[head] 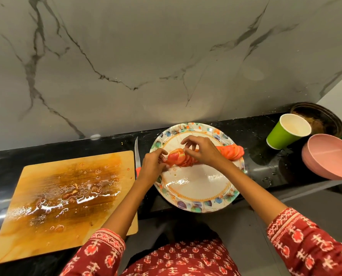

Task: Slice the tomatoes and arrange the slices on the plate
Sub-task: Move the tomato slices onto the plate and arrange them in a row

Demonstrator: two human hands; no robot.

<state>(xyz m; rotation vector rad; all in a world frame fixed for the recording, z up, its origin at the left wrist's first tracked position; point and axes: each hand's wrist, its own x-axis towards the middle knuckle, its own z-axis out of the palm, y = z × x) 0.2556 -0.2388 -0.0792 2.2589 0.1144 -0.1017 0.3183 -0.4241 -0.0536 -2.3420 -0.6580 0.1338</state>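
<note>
— Now, where on the plate (198, 193)?
— Tomato slices (181, 159) in a row across the upper half, nine to three o'clock.
— Left hand (153, 166)?
— At nine o'clock, pinching the end slice, fingertips curled on it.
— Right hand (203, 151)?
— Over mid-row, fingers bent, tips touching slices; whether gripping, cannot tell.
— Knife (137, 156)?
— Between plate and wet cutting board (64, 198).
</note>
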